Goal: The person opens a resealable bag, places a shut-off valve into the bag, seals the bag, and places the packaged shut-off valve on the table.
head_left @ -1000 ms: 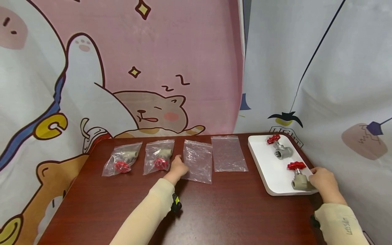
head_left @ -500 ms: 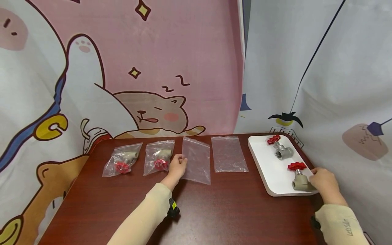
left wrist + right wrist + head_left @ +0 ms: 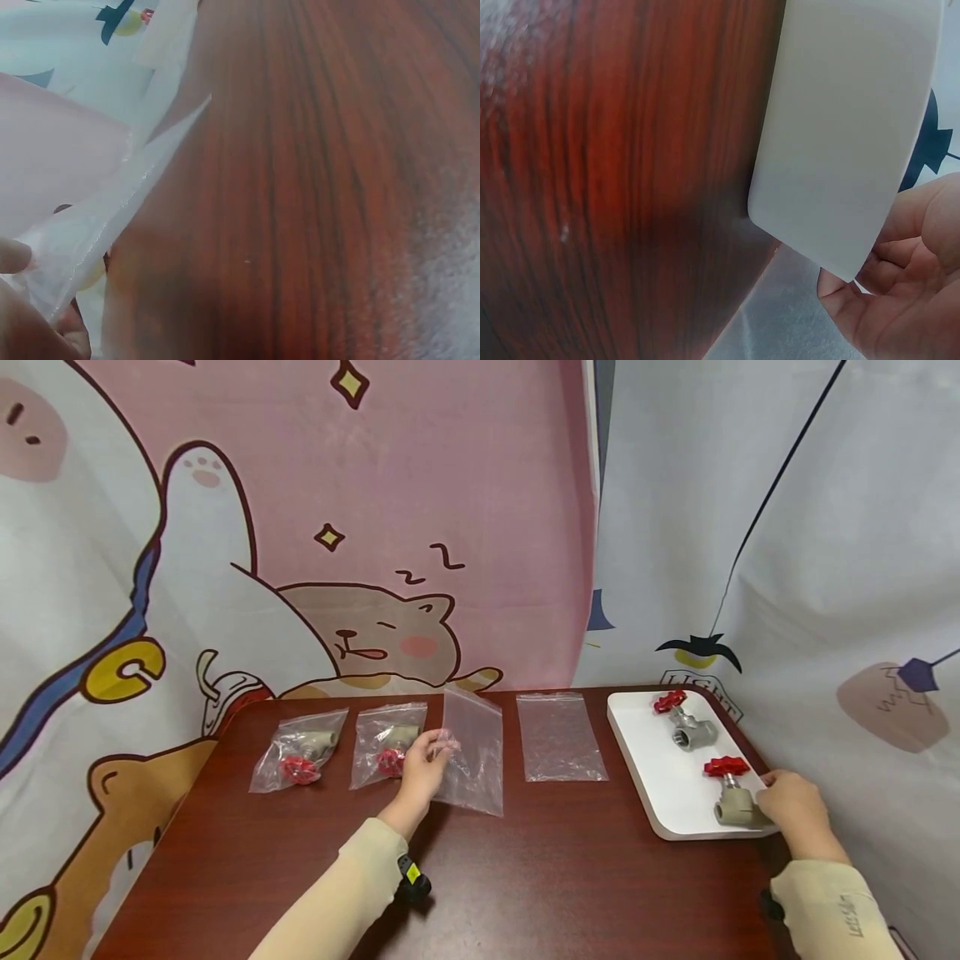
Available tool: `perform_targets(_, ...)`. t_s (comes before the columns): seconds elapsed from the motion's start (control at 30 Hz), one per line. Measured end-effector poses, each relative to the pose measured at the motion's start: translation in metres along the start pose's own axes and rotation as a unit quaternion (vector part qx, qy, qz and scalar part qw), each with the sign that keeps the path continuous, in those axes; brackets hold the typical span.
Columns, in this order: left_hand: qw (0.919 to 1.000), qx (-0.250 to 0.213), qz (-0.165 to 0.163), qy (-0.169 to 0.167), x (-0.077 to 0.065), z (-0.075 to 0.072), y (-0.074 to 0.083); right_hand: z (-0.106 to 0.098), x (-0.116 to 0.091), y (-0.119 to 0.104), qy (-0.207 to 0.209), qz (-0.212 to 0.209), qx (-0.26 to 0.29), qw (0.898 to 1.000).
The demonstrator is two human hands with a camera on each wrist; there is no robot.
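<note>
The red-brown table [image 3: 570, 868] bears two filled bags [image 3: 298, 748], a flat bag [image 3: 562, 738] and a white tray [image 3: 681, 789].

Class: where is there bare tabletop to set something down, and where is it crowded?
The widest bare patch of tabletop lies in front of the flat bag, between the left sleeve and white tray. Another lies in front of the leftmost bag. It's crowded around the left hand, between held bag and nearest filled bag.

Nearer loose valve [image 3: 735, 808] partly behind right hand [image 3: 797, 807] (sleeve [image 3: 832, 906] cut off).
</note>
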State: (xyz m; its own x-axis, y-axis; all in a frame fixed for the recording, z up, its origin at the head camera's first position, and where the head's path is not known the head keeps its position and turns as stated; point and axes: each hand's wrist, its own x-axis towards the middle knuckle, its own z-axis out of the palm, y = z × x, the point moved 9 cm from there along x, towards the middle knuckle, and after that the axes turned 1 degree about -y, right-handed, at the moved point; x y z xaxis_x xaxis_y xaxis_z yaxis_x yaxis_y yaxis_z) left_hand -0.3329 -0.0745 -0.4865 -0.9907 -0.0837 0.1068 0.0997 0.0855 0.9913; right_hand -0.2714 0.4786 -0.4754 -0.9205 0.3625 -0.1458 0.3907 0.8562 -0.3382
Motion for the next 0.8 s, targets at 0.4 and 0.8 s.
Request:
perform_targets(0.4,0.9957,-0.01,0.066,-0.064,-0.018,0.002,0.065,0.0,-0.001,-0.002,0.003,-0.01,-0.003,1.0)
perform_targets(0.8,0.9928,0.004,0.073,-0.095,-0.017,0.016,0.053,0.001,-0.001,-0.001,0.003,-0.005,-0.006,1.0)
